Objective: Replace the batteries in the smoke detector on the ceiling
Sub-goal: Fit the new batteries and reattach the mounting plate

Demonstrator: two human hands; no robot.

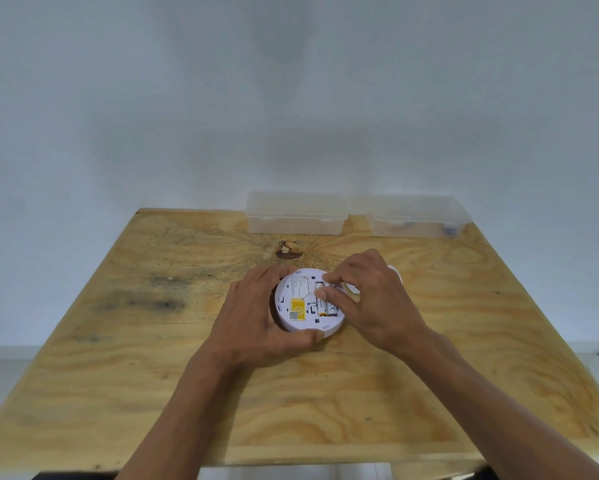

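Observation:
A round white smoke detector (300, 322) lies back-up on the plywood table (152, 375), showing a yellow label and an open battery bay. Batteries (329, 308) sit in the bay. My left hand (256, 317) wraps the detector's left and near rim, thumb on the front edge. My right hand (371, 299) reaches in from the right, thumb and forefinger pinching the top end of a battery in the bay. A white part (397, 273), perhaps the mounting plate, peeks out behind my right hand, mostly hidden.
Two clear plastic lidded boxes stand at the table's far edge against the wall, one at centre (295, 213) and one at the right (412, 216). A dark knot (286, 250) marks the wood just beyond the detector.

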